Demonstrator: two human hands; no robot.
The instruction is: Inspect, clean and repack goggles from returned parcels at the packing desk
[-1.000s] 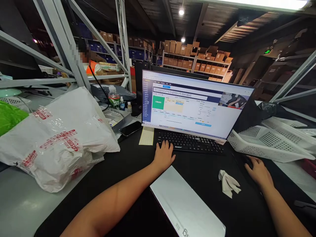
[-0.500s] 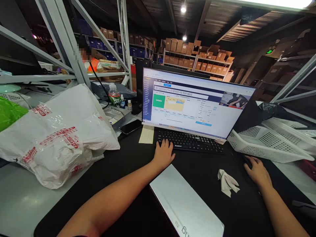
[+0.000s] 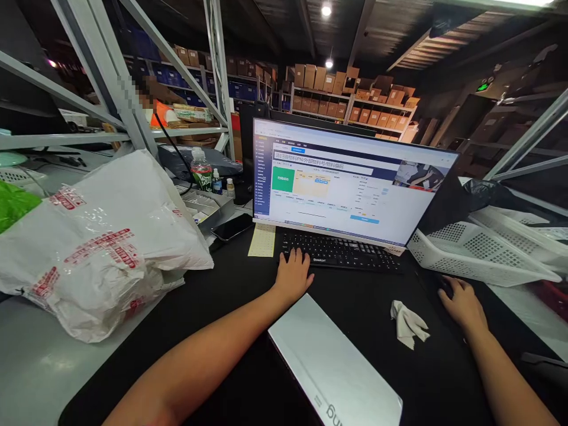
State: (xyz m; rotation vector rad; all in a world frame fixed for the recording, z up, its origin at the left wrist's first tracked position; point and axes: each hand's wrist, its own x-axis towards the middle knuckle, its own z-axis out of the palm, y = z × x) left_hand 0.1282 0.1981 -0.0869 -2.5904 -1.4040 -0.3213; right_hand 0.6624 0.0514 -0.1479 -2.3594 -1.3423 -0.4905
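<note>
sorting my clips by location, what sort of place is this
Probably a warehouse, at a computer workstation: metal shelves stacked with cardboard boxes stand beyond a monitor and keyboard.

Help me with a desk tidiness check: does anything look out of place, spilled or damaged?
Nothing looks spilled or broken. A crumpled pale cloth lies loose on the black mat, left of the right hand, and the silvery-white box sits at a slant to the keyboard. Both look merely untidy.
</note>
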